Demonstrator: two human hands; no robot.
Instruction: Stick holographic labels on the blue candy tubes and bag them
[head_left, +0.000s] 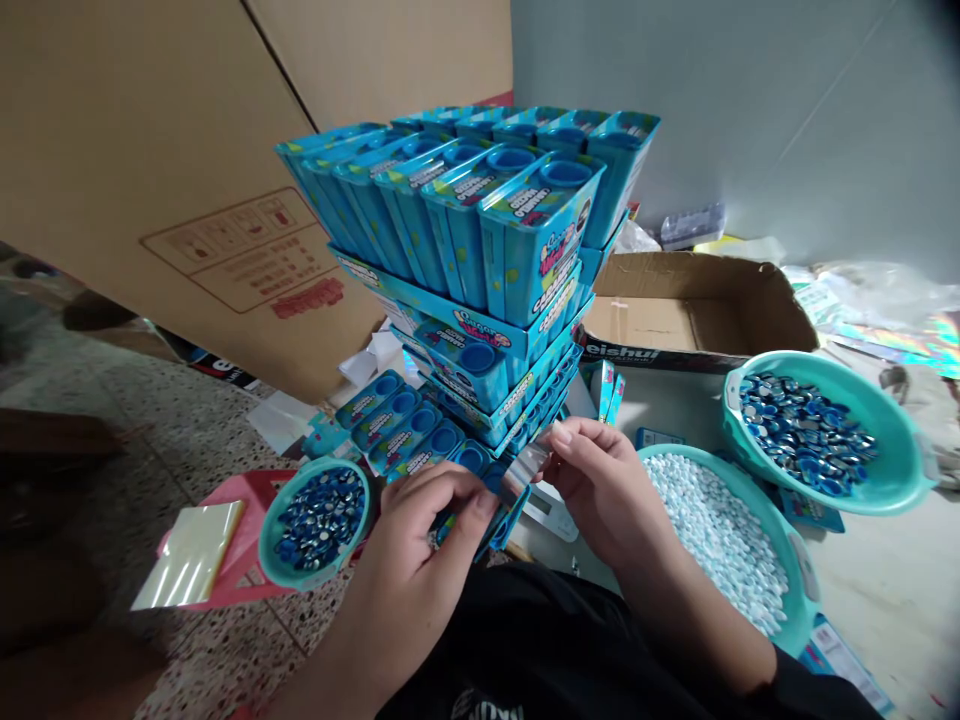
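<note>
My left hand (431,545) is closed with thumb and forefinger around a small blue carton (510,522), which is largely hidden behind the fingers. My right hand (604,490) pinches a small piece of clear plastic (529,462) between thumb and fingertips, just above that carton. Behind both hands rises a tall stack of blue candy cartons (544,230) in printed display trays (450,312). Several more blue cartons (401,425) lie in a row at the stack's foot, left of the hands. A white scale (553,515) shows partly beneath my right hand.
At right stand a teal basin (900,450) of blue foil-like pieces and another basin (799,545) of small wrapped white-blue pieces. A smaller teal basin (367,505) and clear sheets (195,550) sit on a pink stool (232,490). An open cardboard box (690,285) is behind.
</note>
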